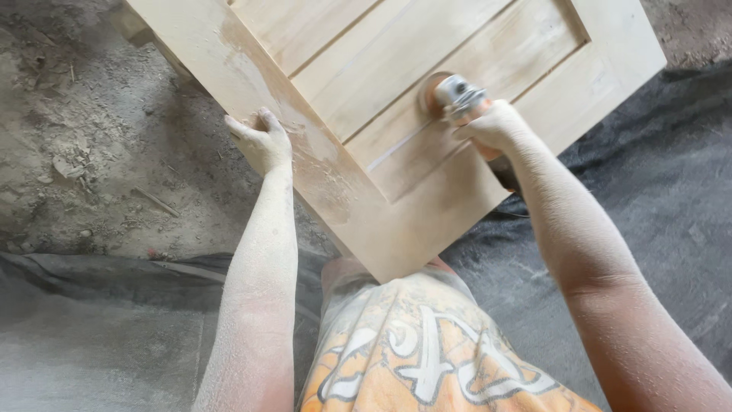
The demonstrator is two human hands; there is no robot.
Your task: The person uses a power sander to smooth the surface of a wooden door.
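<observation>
Head camera, looking straight down at a person's two bare arms, both coated in pale sanding dust.

A pale wooden panel door [396, 114] fills the upper middle of the view, set at a slant, with one corner pointing down toward the person's lap. That corner seems to rest against the thighs, which would brace the piece — though the contact itself is hidden behind the wood. The door has a flat outer frame and a recessed centre made of grooved boards.

The left hand [261, 140] sits on the door's left frame edge, fingers curled over the rim and thumb on the face. Its grip is closed on the wood, likely to stop the panel sliding or turning while the tool runs.

The right hand [496, 126] is wrapped tightly around the body of a small angle grinder [457, 95]. Its metal head and round orange sanding disc lie flat against a recessed board near the door's right side — held flat, it would seem, so the disc smooths evenly instead of digging in.

The person wears orange patterned shorts [427, 358], also dusty. Below and to the right lies a dark cloth [656, 191] on the ground; to the left is a bare dirt floor [91, 152] scattered with chips and debris.
</observation>
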